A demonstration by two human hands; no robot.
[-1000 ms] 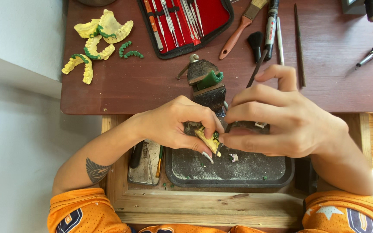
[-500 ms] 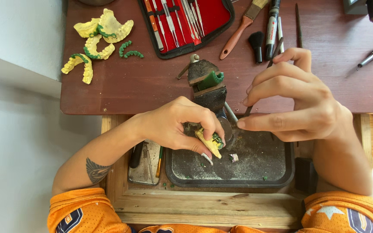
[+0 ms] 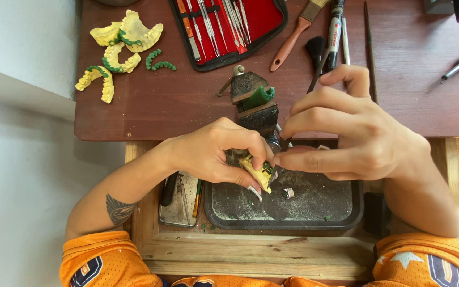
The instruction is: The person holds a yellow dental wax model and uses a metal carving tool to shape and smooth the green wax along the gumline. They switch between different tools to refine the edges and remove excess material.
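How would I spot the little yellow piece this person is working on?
Start at the dark metal tray set in the wooden bench below the reddish-brown tabletop. Over its upper left part, the left hand pinches a small yellow dental cast with green wax. Unlike the other yellow casts lying at the tabletop's far left, this one is held in fingers.

The left hand (image 3: 224,154) hides most of the yellow dental cast (image 3: 257,172); the red tool case (image 3: 229,26) is cut off at the top edge.

Yellow casts (image 3: 119,50) are edged with green wax. A red lining is seen in the black case (image 3: 228,29); orange sleeves (image 3: 107,260) are worn.
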